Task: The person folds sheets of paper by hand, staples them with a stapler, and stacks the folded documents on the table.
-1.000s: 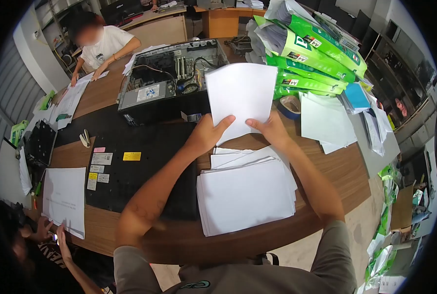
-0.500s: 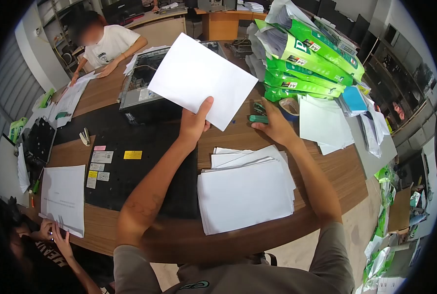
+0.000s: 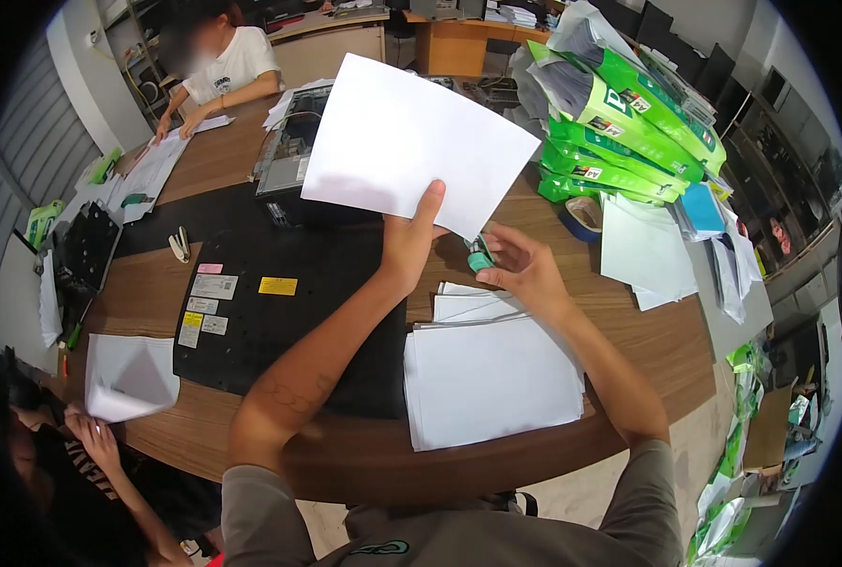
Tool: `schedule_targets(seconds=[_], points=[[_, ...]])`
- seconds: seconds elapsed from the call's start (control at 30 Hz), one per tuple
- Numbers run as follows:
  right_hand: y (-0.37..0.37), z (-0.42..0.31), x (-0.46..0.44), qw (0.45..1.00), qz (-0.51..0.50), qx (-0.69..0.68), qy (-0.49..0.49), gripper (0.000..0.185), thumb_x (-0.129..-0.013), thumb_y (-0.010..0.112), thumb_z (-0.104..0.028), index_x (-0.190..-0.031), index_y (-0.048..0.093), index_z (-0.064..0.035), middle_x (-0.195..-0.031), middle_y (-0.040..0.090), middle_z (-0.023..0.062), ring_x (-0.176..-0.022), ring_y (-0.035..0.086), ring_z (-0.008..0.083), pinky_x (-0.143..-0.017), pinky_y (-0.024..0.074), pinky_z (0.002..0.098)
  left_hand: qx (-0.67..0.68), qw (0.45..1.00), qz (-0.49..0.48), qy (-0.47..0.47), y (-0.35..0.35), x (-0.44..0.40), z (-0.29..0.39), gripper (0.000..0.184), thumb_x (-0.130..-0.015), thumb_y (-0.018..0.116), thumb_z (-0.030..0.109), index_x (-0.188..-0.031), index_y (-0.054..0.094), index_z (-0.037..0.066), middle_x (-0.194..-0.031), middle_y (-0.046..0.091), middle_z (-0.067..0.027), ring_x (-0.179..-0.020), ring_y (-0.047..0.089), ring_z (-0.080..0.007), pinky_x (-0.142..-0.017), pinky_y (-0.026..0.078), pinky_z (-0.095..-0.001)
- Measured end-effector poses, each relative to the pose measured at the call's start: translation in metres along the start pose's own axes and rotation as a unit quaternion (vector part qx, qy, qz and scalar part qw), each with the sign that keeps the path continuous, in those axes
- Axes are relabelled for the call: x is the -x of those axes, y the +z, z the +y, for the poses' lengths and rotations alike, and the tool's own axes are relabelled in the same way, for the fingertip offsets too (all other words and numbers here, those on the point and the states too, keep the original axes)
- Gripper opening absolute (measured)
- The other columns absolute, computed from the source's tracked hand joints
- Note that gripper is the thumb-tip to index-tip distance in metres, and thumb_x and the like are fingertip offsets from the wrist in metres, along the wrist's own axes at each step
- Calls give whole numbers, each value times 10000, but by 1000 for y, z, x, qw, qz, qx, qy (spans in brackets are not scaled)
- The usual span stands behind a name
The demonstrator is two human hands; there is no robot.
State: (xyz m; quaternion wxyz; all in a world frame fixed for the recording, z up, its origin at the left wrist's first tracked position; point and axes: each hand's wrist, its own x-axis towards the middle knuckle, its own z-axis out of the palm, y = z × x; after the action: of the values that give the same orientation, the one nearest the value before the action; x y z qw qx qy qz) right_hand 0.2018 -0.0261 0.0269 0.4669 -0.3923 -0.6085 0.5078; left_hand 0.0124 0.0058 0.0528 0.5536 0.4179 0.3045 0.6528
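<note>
White paper (image 3: 411,137) slants up beyond my left hand (image 3: 409,244), clamped at its near edge, thumb across the face, likely to leave the corner by my other grip free. My right hand (image 3: 525,269) closes round a green stapler (image 3: 479,259) at that corner; whether it bites, I cannot tell. The paper's long axis runs from far left to near right, that corner pointing at the stapler.

Grey-brown short-sleeved shirt (image 3: 496,541). Chest logo (image 3: 380,547): looped, green, dark edging. Left of logo: matching left sleeve (image 3: 265,515); farther up from logo, thin dark outline tattoo (image 3: 293,391) on forearm. Right of logo: matching right sleeve (image 3: 644,501). Left hand (image 3: 409,248), right hand (image 3: 527,274) bare.
</note>
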Motion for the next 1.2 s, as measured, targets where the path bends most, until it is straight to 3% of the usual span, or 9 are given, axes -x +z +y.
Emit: schedule_targets(seconds=[0.13,0.23,0.57,0.63,0.67,0.73,0.97,1.03,1.2], points=[[3,-1,-3,1000,-9,7,-15,670,-788,790,49,-1379,473,69,-1239,613,120,-1102,602,195,-992,502,340,-7,1000,-25,11,-1,1,-6,420,-1006,599,259,-1291,501,-33,-1181,572,-121,-1035,621,-173,-830,583,-320],[5,-2,-1,998,-18,-59,14,641,-784,765,95,-1359,484,58,-1216,600,128,-1137,603,205,-996,519,329,7,999,-37,34,-1,0,-12,395,-1010,594,236,-1283,508,-36,-1167,582,-107,-1013,620,-157,-816,572,-296],[8,8,0,996,12,-75,-52,514,-833,696,124,-1306,510,52,-1149,621,92,-1069,616,177,-890,533,306,49,997,-54,13,6,7,-10,368,-1015,585,223,-1268,508,-34,-1120,595,-97,-996,624,-154,-769,582,-297],[8,10,1,995,14,-79,-56,507,-834,695,124,-1302,514,49,-1152,621,90,-1066,615,175,-887,530,303,47,995,-90,-25,2,7,-7,511,-1008,593,261,-1405,398,6,-1307,514,-127,-1176,573,-235,-949,543,-425],[7,12,0,995,8,-83,-63,498,-840,692,122,-1300,517,46,-1158,620,89,-1071,613,174,-885,526,302,47,995,-89,-24,3,7,-7,511,-1008,593,261,-1405,398,6,-1307,514,-127,-1176,573,-235,-949,543,-425],[6,13,0,994,1,-87,-68,490,-845,688,119,-1299,520,43,-1164,619,88,-1076,610,173,-884,521,300,53,996,-67,10,7,8,-6,361,-1019,574,223,-1261,494,-33,-1079,600,-106,-929,651,-170,-679,599,-320],[6,14,0,994,4,-79,-80,476,-857,669,123,-1298,510,41,-1169,618,90,-1086,604,171,-914,498,307,42,997,-61,13,8,10,-4,360,-1018,578,232,-1255,501,-28,-1077,603,-105,-915,653,-167,-682,594,-310],[5,12,0,993,4,-86,-85,476,-857,665,126,-1298,507,40,-1172,618,90,-1088,604,170,-918,494,310,36,994,-99,-37,3,9,-4,521,-1005,598,251,-1412,385,5,-1325,504,-139,-1195,570,-253,-953,554,-439],[3,11,0,995,3,-76,-62,464,-865,650,128,-1299,504,53,-1190,629,104,-1118,602,185,-951,476,302,34,994,-102,-22,5,11,-5,510,-1002,603,243,-1398,396,-4,-1307,517,-138,-1177,580,-251,-934,565,-433]])
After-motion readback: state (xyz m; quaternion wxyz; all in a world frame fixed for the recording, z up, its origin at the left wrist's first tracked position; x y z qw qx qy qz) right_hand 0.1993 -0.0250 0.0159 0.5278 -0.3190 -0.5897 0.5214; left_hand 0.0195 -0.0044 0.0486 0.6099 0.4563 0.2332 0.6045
